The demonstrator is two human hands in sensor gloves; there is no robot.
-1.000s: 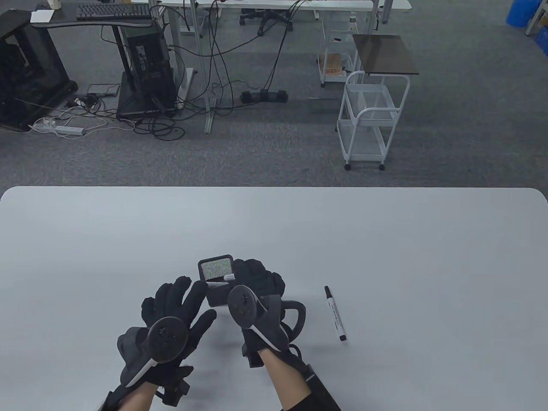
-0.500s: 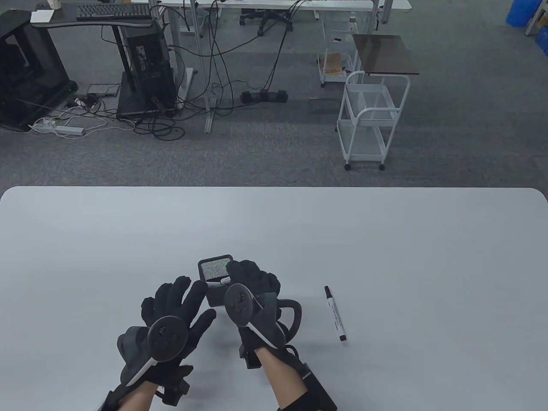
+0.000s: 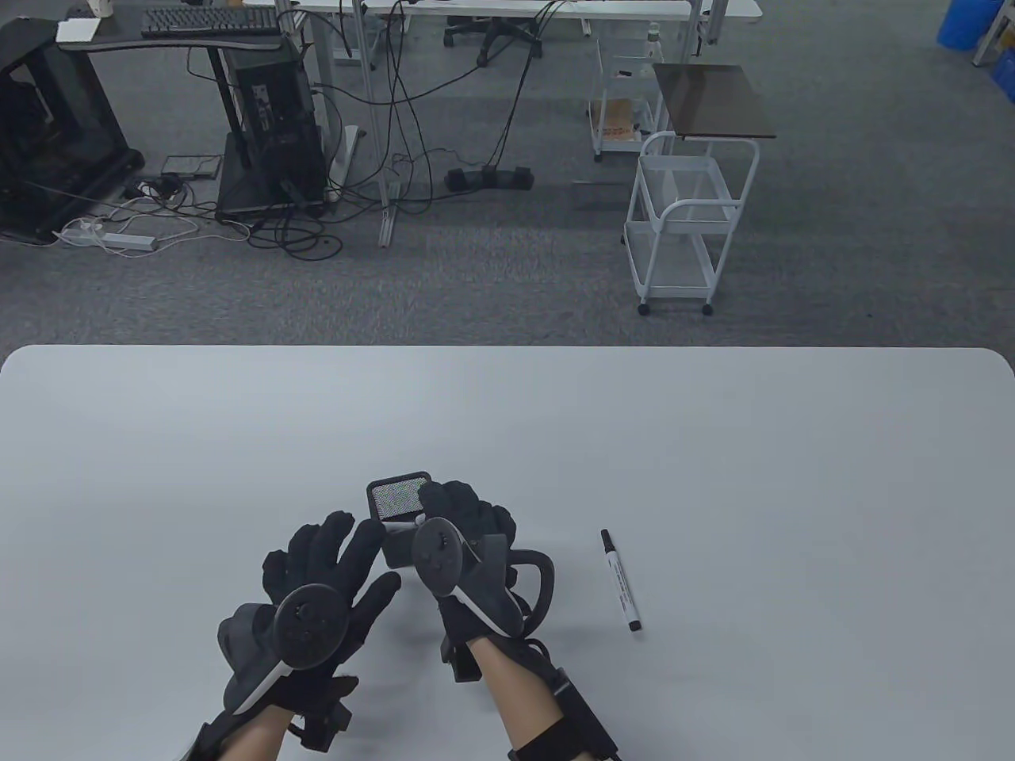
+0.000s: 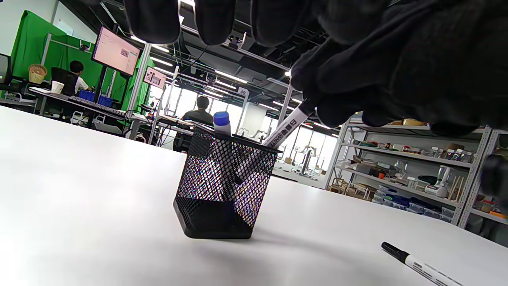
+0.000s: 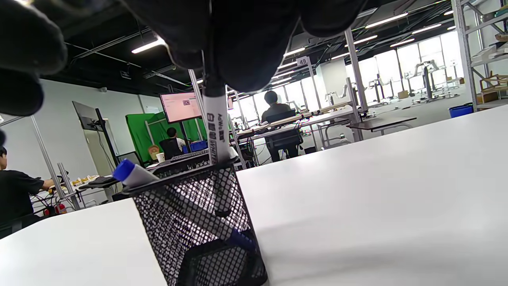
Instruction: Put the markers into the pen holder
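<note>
Table view: one pen holder, three markers.

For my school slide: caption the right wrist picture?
Gloved fingers lower a marker into the mesh pen holder.

Pen holder: black wire mesh with a solid black base, standing on a plain white table. Markers: one with a white barrel printed in black lettering and a black end, one with a blue cap and pale barrel, and one lying loose with a white lettered barrel and black cap and tip. Left hand and right hand: black gloves, each carrying a dark grey tracker with a white stripe; floor carpet grey, cart white.
</note>
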